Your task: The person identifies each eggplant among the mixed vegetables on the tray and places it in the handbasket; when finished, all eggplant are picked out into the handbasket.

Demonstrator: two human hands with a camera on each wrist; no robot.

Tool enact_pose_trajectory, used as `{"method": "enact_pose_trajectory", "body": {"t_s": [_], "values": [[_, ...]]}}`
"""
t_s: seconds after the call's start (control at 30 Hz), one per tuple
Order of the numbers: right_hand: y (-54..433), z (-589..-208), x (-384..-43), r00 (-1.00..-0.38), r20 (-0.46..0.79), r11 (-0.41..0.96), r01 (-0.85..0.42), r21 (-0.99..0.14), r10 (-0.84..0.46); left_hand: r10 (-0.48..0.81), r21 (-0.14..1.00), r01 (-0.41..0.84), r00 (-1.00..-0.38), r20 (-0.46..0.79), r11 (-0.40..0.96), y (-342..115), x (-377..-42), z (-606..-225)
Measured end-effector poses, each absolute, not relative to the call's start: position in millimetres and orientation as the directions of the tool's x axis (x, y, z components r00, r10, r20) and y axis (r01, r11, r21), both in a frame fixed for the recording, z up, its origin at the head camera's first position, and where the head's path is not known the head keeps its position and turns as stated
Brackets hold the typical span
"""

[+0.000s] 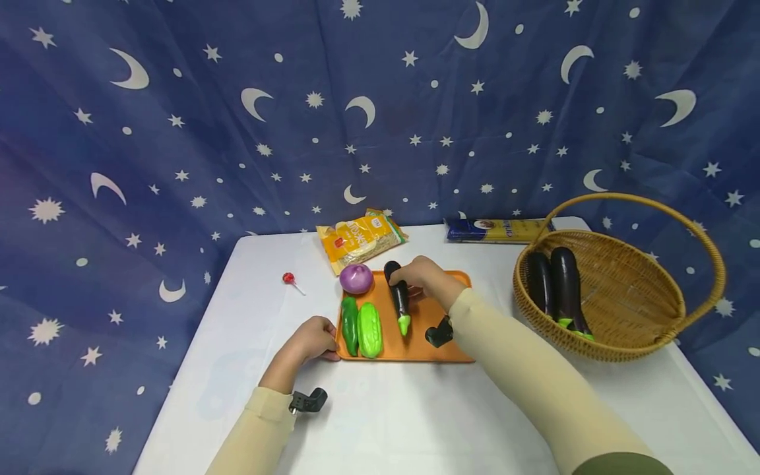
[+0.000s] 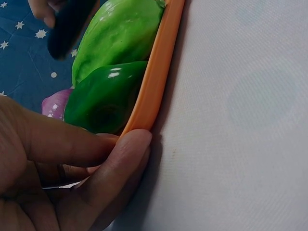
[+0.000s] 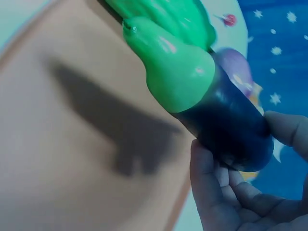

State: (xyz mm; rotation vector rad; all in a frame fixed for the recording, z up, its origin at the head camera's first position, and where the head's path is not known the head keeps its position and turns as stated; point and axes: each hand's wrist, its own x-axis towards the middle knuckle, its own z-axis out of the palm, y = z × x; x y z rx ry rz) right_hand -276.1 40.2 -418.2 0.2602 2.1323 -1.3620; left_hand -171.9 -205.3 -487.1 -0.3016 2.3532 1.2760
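Observation:
My right hand (image 1: pixel 423 276) grips a dark eggplant (image 1: pixel 399 300) with a bright green cap near its blunt end. In the right wrist view its shadow falls on the orange tray (image 1: pixel 424 330), so the eggplant hangs above it. My left hand (image 1: pixel 311 339) pinches the tray's left rim near the front corner, thumb and fingers on either side in the left wrist view. On the tray's left side lie a dark green pepper (image 1: pixel 349 326) and a light green bitter melon (image 1: pixel 370 331). A purple onion (image 1: pixel 356 279) sits at the back left corner.
A wicker basket (image 1: pixel 623 284) with a tall handle stands at the right, holding eggplants (image 1: pixel 567 284). Behind the tray are a yellow food bag (image 1: pixel 359 243) and a blue-and-yellow packet (image 1: pixel 499 230). A red lollipop (image 1: pixel 288 278) lies left on the white table (image 1: pixel 380 422).

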Motion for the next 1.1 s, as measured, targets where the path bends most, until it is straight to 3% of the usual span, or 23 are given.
{"method": "enact_pose_trajectory", "body": {"t_s": [0.4, 1.1], "values": [[87.2, -375.0, -285.0, -0.823, -0.55, 0.392, 0.464, -0.795, -0.143, 0.021, 0.74, -0.395, -0.876, -0.482, 0.545, -207.6, -172.7, -488.5], [168.9, -345.7, -283.9, -0.829, -0.544, 0.377, 0.467, -0.8, -0.128, 0.017, 0.728, -0.394, -0.874, -0.486, 0.561, -204.9, -173.0, -489.5]]}}
